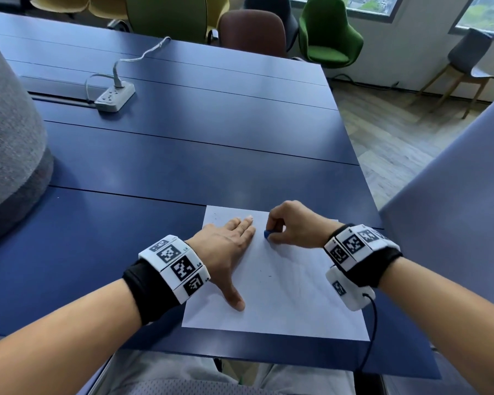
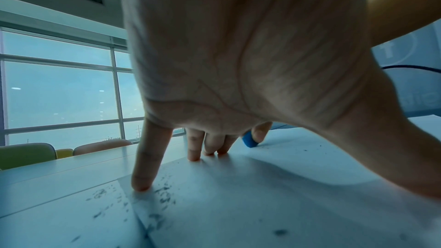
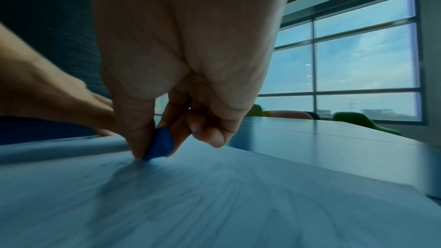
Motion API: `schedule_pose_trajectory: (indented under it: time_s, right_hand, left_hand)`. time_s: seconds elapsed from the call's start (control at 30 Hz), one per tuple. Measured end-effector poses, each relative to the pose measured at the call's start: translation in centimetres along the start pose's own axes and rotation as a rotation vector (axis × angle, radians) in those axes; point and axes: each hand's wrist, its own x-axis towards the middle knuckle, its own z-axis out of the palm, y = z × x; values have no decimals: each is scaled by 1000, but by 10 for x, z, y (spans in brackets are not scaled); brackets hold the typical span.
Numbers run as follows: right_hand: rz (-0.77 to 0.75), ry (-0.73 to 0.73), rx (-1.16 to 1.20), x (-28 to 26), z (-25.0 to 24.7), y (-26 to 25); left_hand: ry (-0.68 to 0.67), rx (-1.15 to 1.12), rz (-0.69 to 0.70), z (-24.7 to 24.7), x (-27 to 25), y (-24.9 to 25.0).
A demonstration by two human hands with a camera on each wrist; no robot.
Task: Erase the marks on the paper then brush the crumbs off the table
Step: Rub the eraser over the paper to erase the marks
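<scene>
A white sheet of paper (image 1: 283, 292) lies on the blue table (image 1: 183, 155) near its front edge. My left hand (image 1: 228, 246) lies flat on the sheet's left part, fingers straight and thumb spread, pressing it down. My right hand (image 1: 285, 226) pinches a small blue eraser (image 1: 268, 234) between thumb and fingers, its tip touching the paper just right of my left fingertips. The eraser (image 3: 160, 143) shows clearly in the right wrist view and the eraser (image 2: 249, 140) again past my left fingers. Dark crumbs (image 2: 164, 195) lie on the paper's corner and on the table beside it.
A white power strip (image 1: 115, 96) with its cable sits far back on the left. A grey padded shape (image 1: 9, 138) rises at the left edge. Chairs (image 1: 328, 35) stand beyond the table's far side. The table's right edge (image 1: 362, 178) drops to a wooden floor.
</scene>
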Motion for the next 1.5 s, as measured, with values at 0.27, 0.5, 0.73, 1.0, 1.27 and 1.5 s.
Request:
schedule_pose_trajectory:
  time_s: [0.27,0.5,0.73,1.0,1.27,1.5]
  right_hand:
    - [36,44,-29,9,-10,10]
    - [49,50,-46,7,-11,17]
    - [-60,-81,-128,1,-8,7]
    - [-109,-141,-131,-5,-5,7]
    - [-69,-71,-93,-2,-11,17]
    - [-11,26,-86,7,-14,16]
  left_hand:
    - [9,1,4,1,1,-2]
    - [0,4,19,-2,1,-1]
    - [-13,19,23,-5,2,1]
    - [-13,50,27,-3,7,1]
    - [-15,62,33,-4,10,1]
    - [-29,58,29,-4,11,1]
